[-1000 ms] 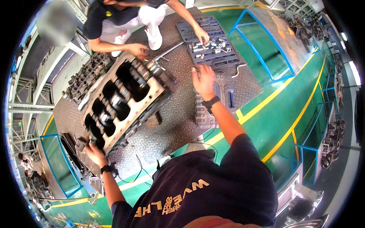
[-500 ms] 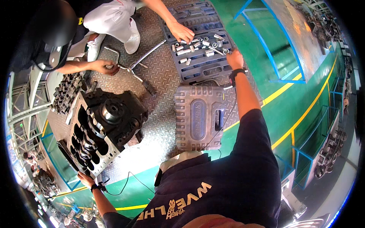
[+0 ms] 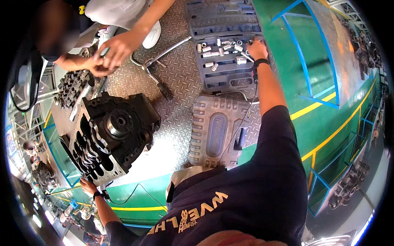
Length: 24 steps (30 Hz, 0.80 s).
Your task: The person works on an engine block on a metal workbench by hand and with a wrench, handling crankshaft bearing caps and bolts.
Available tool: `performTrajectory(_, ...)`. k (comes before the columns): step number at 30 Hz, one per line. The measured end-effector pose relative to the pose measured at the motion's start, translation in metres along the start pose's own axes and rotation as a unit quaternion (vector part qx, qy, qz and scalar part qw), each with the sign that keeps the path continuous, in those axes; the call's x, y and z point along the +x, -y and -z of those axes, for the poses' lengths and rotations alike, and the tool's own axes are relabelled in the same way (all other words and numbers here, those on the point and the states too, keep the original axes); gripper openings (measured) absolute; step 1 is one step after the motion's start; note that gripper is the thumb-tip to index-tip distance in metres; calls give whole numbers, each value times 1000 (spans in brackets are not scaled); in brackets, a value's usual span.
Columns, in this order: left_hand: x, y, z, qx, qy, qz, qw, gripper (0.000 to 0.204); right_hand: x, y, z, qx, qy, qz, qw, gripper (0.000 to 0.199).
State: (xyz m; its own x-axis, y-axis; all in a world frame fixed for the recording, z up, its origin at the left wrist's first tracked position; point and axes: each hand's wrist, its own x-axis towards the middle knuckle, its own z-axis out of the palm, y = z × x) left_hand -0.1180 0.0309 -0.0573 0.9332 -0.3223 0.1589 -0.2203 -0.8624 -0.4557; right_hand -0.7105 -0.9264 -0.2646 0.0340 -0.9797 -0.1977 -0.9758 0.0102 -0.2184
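Note:
My right hand [image 3: 257, 50] is over the right side of the open socket case [image 3: 225, 85], its fingers drawn together. What they pinch, if anything, is hidden. Beside it, several chrome sockets [image 3: 241, 60] and a thin chrome bar [image 3: 245, 55] lie loose on the case. My left hand [image 3: 88, 187] rests with fingers apart at the near lower corner of a dark engine block [image 3: 135, 117], whose crankshaft side faces left. Across from me, a co-worker's two hands [image 3: 107, 57] meet above the block, around a small object I cannot make out.
A closed grey tool case [image 3: 215, 131] lies nearest me on the metal tread plate [image 3: 174, 88]. A cross-shaped wrench [image 3: 150, 65] lies between the block and the socket case. A dark metal engine part [image 3: 73, 88] sits behind the block. Blue frames [image 3: 295, 49] stand to the right.
My right hand has moved slightly up and right, off the chrome bar's end. The co-worker's hand has left the sockets and joined the other. My left hand stays by the block.

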Motion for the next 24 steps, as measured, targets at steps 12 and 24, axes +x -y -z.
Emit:
performTrajectory(12, 6, -19, 2, -127, -15, 105, 986, 64, -7, 24, 4, -67, 25, -43, 997, 61)
performTrajectory(24, 58, 9, -9, 17, -1, -141, 990, 37, 48, -7, -64, -197, -19, 181, 963, 38)
